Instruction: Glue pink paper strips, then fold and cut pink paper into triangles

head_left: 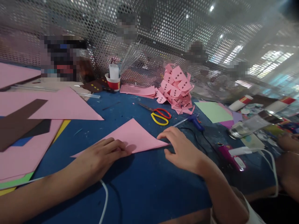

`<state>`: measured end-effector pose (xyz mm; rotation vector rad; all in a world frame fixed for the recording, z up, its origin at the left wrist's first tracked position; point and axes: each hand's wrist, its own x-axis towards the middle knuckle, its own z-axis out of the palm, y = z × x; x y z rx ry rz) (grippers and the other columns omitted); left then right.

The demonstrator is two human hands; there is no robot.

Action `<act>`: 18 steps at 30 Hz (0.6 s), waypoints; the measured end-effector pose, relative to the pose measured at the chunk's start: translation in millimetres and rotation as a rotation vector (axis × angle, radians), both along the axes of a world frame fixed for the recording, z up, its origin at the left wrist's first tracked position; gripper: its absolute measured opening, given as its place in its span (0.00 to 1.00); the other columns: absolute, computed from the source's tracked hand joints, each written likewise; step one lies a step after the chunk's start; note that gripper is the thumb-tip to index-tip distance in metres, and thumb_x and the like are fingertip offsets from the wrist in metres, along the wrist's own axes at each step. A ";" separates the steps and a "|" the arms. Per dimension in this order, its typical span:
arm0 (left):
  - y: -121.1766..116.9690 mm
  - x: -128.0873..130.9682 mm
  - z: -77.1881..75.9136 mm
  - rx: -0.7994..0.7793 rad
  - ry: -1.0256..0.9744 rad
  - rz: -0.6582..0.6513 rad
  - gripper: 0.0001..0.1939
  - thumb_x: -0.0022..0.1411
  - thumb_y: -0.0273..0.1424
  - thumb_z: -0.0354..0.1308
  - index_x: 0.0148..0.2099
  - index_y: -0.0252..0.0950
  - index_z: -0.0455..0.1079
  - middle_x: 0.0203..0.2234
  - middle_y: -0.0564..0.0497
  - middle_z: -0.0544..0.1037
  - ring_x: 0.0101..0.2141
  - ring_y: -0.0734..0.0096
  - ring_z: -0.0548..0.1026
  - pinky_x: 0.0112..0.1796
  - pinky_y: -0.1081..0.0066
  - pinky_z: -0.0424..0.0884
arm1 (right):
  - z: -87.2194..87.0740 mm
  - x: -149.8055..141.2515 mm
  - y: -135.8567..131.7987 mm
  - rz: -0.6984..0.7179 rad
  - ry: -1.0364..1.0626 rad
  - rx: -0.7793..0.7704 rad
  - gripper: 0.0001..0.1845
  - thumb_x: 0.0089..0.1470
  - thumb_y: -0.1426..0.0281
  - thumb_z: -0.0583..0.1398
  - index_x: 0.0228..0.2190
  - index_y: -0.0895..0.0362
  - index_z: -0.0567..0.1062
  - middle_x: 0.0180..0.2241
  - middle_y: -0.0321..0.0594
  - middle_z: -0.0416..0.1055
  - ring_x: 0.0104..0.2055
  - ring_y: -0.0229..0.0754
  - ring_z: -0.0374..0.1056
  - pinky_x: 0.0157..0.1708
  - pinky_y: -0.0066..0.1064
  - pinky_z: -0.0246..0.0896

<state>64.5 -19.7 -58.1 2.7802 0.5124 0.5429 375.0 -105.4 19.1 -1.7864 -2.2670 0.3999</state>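
Observation:
A pink paper sheet [137,137], folded into a triangle, lies on the blue table with its peak pointing away from me. My left hand [106,155] rests on its near left edge, fingers bent and pressed down on the paper; I see nothing gripped in them. At the triangle's right corner is my right hand [178,146], thumb and fingers spread apart, with the fingertips close to or touching that corner. Scissors [161,116] with one red and one yellow handle lie just beyond the paper. Behind my right hand is a blue glue gun [195,122].
Pink sheets [21,133] with dark strips are stacked on the left. Decorated pink paper shapes [175,88] pile up at the back, near a cup [113,82] of thin sticks. A magenta device [232,158] with a white cable lies right, near another person's arm [288,168]. Perforated metal [151,34] stands behind.

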 end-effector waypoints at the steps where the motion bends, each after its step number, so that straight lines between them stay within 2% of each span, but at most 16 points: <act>1: 0.0 0.2 -1.3 0.018 -0.014 -0.006 0.23 0.74 0.24 0.43 0.62 0.45 0.70 0.49 0.48 0.77 0.49 0.63 0.74 0.52 0.64 0.71 | 1.6 -4.7 -0.9 -0.023 -0.004 0.048 0.27 0.51 0.80 0.57 0.52 0.50 0.69 0.54 0.43 0.66 0.58 0.48 0.61 0.58 0.42 0.55; 3: -0.3 0.5 -3.2 0.044 -0.035 -0.008 0.22 0.73 0.23 0.44 0.61 0.44 0.70 0.48 0.47 0.77 0.48 0.63 0.74 0.52 0.63 0.71 | 4.8 -14.3 -2.2 -0.017 -0.006 0.090 0.24 0.55 0.78 0.60 0.52 0.50 0.70 0.54 0.43 0.67 0.58 0.49 0.61 0.58 0.43 0.54; 5: -1.0 1.0 -3.1 0.045 -0.036 0.001 0.22 0.73 0.22 0.44 0.60 0.44 0.71 0.48 0.46 0.77 0.47 0.63 0.74 0.50 0.63 0.71 | 6.3 -24.1 -2.1 0.042 0.015 0.052 0.18 0.58 0.72 0.63 0.50 0.50 0.72 0.52 0.41 0.71 0.57 0.48 0.63 0.57 0.42 0.55; 9: -2.9 2.6 1.8 0.049 -0.021 0.008 0.22 0.71 0.20 0.44 0.57 0.43 0.72 0.48 0.46 0.77 0.47 0.63 0.74 0.50 0.64 0.71 | -3.3 -44.6 5.5 0.116 0.044 -0.030 0.13 0.62 0.63 0.64 0.48 0.52 0.75 0.49 0.39 0.74 0.53 0.47 0.67 0.53 0.40 0.57; 14: -5.2 5.4 7.6 0.053 -0.054 0.028 0.18 0.73 0.21 0.45 0.57 0.39 0.70 0.47 0.46 0.77 0.47 0.64 0.74 0.50 0.64 0.71 | -26.9 -58.9 21.1 0.099 0.089 -0.013 0.05 0.64 0.65 0.63 0.39 0.54 0.76 0.43 0.39 0.75 0.47 0.44 0.68 0.48 0.35 0.58; 18: -7.4 4.9 9.8 0.008 -0.083 0.070 0.13 0.75 0.26 0.48 0.54 0.37 0.71 0.44 0.47 0.77 0.45 0.66 0.75 0.49 0.65 0.72 | -34.9 -57.9 22.7 0.079 0.148 -0.040 0.05 0.62 0.67 0.64 0.35 0.54 0.75 0.38 0.36 0.74 0.42 0.42 0.67 0.43 0.33 0.57</act>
